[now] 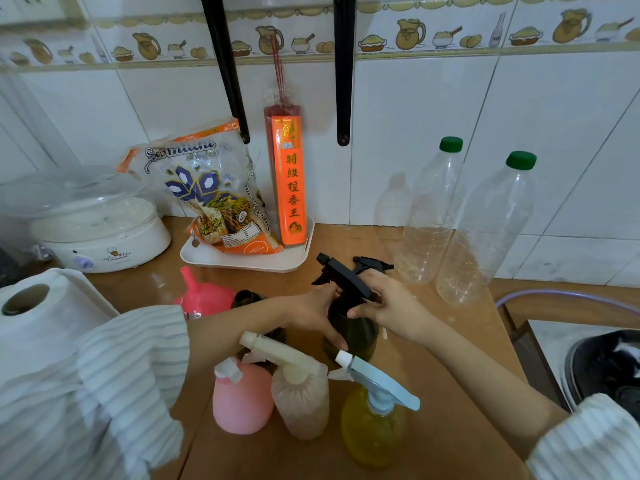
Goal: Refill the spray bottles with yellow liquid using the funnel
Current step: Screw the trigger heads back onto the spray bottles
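Both hands work at a dark spray bottle point(351, 332) on a wooden table point(450, 358): the left hand point(320, 313) wraps around its rounded body, while the right hand point(384, 306) closes its fingers on the black trigger head point(341, 277), which sits tilted at the bottle's neck. What the dark bottle holds cannot be told through its tinted wall. In the front row stand three more spray bottles — a translucent yellow one point(372, 427) with a pale blue trigger and yellow liquid inside, a cloudy beige one point(301, 398) with a cream trigger, and an opaque pink one point(242, 398). A pink plastic funnel point(202, 294) lies on the table, spout up, just left of the hands. Two tall clear plastic bottles point(433, 209) with green caps lean against the tiled wall, a little yellowish liquid pooled at their bottoms. A white tray point(242, 261) holds a basmati rice bag point(211, 188) and a packet of incense sticks point(285, 178).
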